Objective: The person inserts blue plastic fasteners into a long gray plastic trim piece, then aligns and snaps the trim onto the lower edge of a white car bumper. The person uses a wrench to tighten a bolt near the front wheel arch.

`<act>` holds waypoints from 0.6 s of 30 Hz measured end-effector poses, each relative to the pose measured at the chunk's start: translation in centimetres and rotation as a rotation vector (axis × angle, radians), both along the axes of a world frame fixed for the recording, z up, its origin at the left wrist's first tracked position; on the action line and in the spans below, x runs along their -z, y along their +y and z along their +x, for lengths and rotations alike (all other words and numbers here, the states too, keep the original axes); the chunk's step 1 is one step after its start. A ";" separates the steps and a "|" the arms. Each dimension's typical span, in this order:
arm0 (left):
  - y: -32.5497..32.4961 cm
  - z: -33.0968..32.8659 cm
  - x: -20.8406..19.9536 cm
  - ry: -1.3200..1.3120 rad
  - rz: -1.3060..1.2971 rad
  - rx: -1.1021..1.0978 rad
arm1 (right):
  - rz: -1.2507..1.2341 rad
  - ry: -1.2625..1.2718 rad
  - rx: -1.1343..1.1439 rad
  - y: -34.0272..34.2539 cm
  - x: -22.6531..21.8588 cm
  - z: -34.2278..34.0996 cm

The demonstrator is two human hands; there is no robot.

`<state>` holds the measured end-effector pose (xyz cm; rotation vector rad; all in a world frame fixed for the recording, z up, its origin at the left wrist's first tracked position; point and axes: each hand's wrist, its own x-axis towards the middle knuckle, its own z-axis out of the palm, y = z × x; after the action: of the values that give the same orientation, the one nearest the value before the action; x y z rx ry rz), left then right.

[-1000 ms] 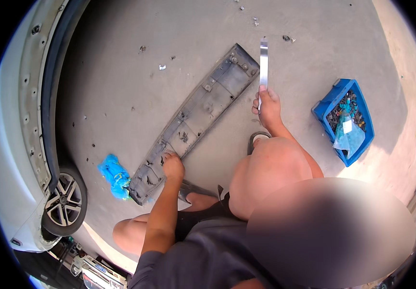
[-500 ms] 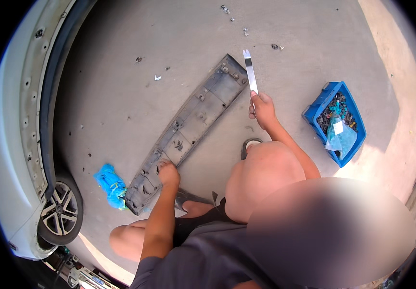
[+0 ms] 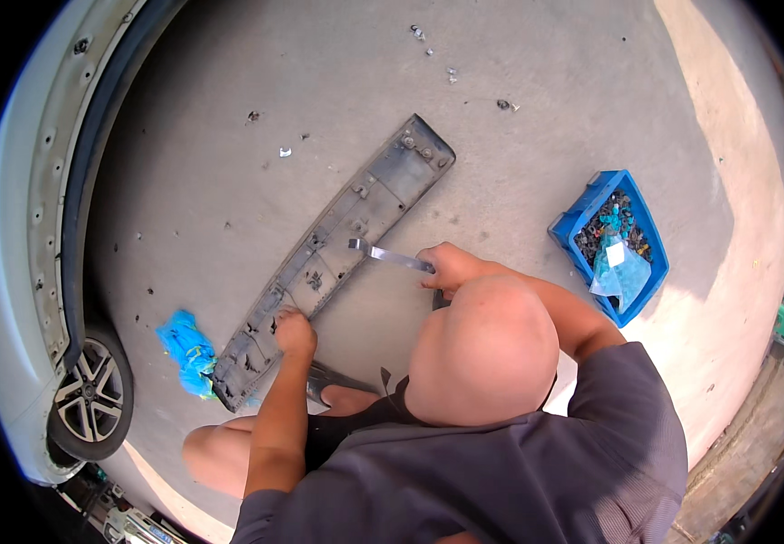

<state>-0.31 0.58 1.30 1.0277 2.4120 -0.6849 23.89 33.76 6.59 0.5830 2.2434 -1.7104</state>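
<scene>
Gripping pry tool [image 3: 394, 257], right hand [image 3: 452, 267] has swung it from pointing away to leftward, over trim panel [image 3: 379, 201]; left hand [image 3: 295, 334] grip unclear.

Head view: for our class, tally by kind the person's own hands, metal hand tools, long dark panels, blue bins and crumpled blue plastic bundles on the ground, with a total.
Hands: 2 (left hand, right hand)
Metal hand tool: 1
Long dark panel: 1
Blue bin: 1
Crumpled blue plastic bundle: 1
Total: 6
</scene>
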 end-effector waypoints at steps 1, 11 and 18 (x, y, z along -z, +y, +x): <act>0.1 0.0 0.0 0.011 -0.002 0.020 | 0.128 0.057 -0.119 -0.4 0.8 0.2; 0.2 0.8 0.2 -0.011 0.007 0.019 | -0.275 -0.279 0.557 12.8 1.3 5.4; -1.5 0.7 2.1 0.161 0.093 0.105 | -0.279 0.628 1.454 10.5 0.2 3.3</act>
<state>0.35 -0.95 -0.83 1.1853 2.5633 -0.7224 27.19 44.25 6.37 2.1872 1.7492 -3.0691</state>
